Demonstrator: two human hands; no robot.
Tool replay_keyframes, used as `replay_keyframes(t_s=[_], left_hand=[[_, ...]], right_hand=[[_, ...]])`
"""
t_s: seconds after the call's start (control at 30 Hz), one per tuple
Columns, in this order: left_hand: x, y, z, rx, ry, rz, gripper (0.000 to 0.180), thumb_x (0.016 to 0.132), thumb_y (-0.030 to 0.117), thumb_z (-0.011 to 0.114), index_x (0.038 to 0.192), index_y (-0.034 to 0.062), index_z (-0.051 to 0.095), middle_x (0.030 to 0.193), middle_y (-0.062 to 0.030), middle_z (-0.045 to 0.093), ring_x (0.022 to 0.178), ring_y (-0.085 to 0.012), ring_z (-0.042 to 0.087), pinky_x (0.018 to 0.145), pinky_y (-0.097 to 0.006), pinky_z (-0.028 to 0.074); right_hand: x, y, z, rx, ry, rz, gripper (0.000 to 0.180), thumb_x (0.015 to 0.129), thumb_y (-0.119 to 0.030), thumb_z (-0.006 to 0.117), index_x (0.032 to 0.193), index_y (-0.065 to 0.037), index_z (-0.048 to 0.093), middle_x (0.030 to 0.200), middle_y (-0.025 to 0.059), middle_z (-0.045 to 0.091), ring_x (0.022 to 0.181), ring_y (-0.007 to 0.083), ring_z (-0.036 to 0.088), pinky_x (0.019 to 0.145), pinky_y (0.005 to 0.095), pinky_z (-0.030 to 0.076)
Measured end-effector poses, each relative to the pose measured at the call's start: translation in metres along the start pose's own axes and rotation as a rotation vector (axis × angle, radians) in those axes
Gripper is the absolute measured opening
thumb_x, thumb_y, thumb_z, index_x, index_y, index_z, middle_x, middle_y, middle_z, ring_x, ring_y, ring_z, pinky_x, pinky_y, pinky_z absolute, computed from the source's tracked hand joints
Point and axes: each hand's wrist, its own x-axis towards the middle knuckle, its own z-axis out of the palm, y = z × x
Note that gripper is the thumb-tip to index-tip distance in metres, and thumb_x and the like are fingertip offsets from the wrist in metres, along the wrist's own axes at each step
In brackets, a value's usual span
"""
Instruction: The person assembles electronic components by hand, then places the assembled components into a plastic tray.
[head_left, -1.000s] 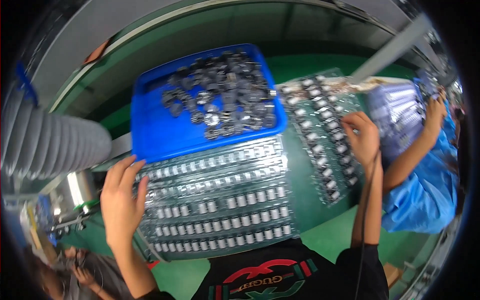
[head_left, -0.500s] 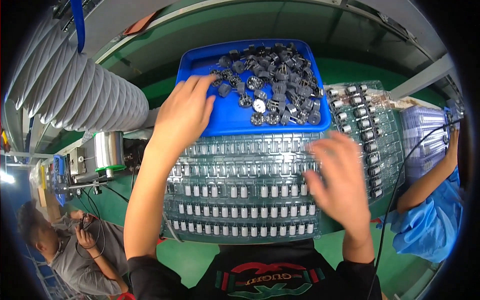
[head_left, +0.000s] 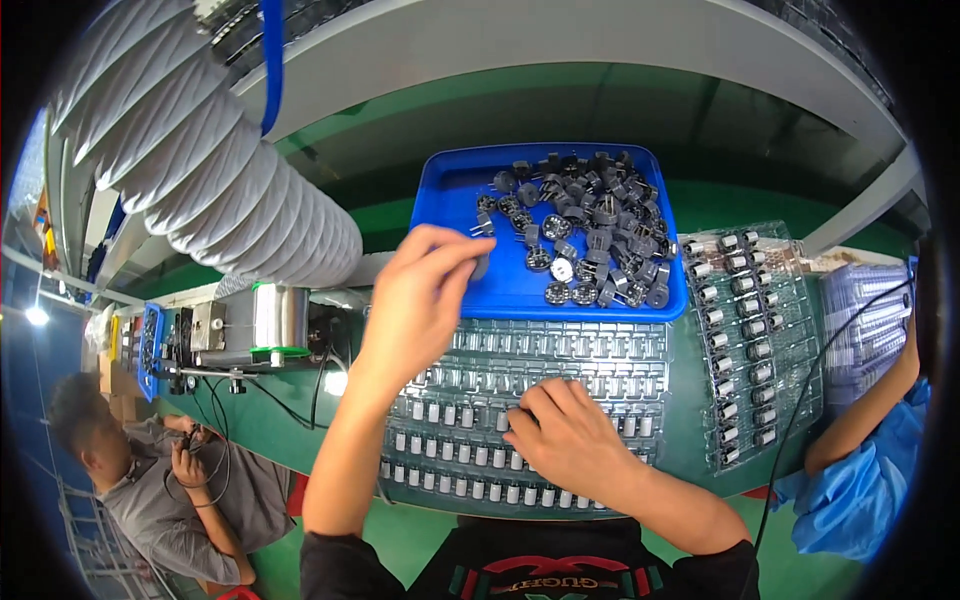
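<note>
My left hand (head_left: 425,295) is pinched over the near left corner of the blue tray (head_left: 432,190). Between its thumb and fingers shows part of a small dark grey round plug part (head_left: 481,267). Many similar plug parts (head_left: 610,225), dark grey with metal pins, lie heaped in that tray. Below it my right hand (head_left: 570,440) reaches in from the right over a clear blister tray (head_left: 480,378). Its fingertips close on a small white cylinder (head_left: 503,420) in the third row. More white cylinders (head_left: 480,454) stand in the nearer rows; the fingers hide some pockets.
A second clear blister tray (head_left: 785,345) with black-and-white pieces lies at the right, beside stacked clear trays (head_left: 860,310). At the left are a grey ribbed duct (head_left: 240,190) and a wire spool (head_left: 280,318). Co-workers sit at left (head_left: 180,490) and right (head_left: 870,460).
My left hand has drawn back from the loose parts to the tray's near corner, now with a plug part pinched. My right hand has moved left and down onto a white cylinder. The view has shifted.
</note>
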Motion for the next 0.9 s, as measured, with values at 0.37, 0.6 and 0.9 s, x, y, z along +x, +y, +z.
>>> replay_keyframes(t_s=[0.37,0.6,0.9], left_hand=[[-0.072,0.056,0.016,-1.443,0.429,-0.166,0.031,0.082,0.008,0.072,0.106,-0.0035,0.056,0.115,-0.0266,0.059,0.099,-0.0402,0.066,0.081,-0.046,0.058],[-0.082,0.042,0.029,-1.564,0.459,-0.249,0.032,0.090,0.007,0.065,0.119,-0.0039,0.056,0.125,-0.0261,0.055,0.107,-0.0410,0.063,0.090,-0.049,0.057],[-0.080,0.044,0.036,-1.671,0.261,-0.227,0.031,0.088,-0.002,0.064,0.119,-0.0017,0.060,0.133,-0.0196,0.050,0.119,-0.0280,0.055,0.094,-0.039,0.053]], right_hand=[[0.006,-0.002,-0.006,-0.081,0.092,-0.006,0.017,0.078,-0.016,0.065,0.089,-0.003,0.066,0.088,0.0067,0.054,0.090,0.0234,0.052,0.080,0.0354,0.040],[0.013,-0.001,-0.003,-0.020,0.072,-0.043,0.018,0.074,-0.014,0.059,0.088,-0.004,0.065,0.087,0.0069,0.055,0.088,0.0220,0.055,0.081,0.0340,0.042],[0.004,-0.012,-0.022,0.148,0.022,-0.071,0.024,0.082,0.000,0.070,0.106,-0.005,0.068,0.101,0.0156,0.063,0.093,0.0327,0.062,0.081,0.0416,0.051]])
